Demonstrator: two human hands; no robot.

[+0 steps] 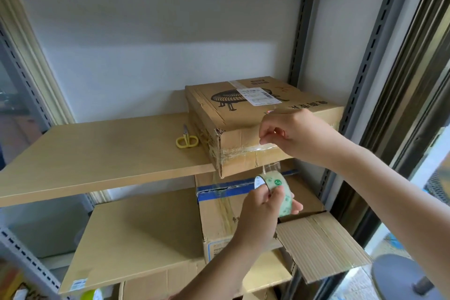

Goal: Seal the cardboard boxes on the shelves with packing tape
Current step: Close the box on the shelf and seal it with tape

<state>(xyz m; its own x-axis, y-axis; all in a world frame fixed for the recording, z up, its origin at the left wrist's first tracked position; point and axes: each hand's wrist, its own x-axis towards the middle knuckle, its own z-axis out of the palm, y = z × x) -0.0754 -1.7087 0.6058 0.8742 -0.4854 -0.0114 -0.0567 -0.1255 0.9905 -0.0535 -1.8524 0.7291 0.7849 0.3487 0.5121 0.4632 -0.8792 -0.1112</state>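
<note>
While left hand [261, 212] grips tape roll [276, 191], strip vertical.

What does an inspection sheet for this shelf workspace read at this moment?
Surface: wooden shelf, box at its right end.
Job's things: cardboard box, clear tape on its front; tape roll; open box below.
Clutter: yellow scissors beside the box.
Grips: left hand holds the roll; right hand pinches the tape on the box front.
Cables: nothing seen.
Surroundings: slotted uprights, white wall, window at right.
</note>
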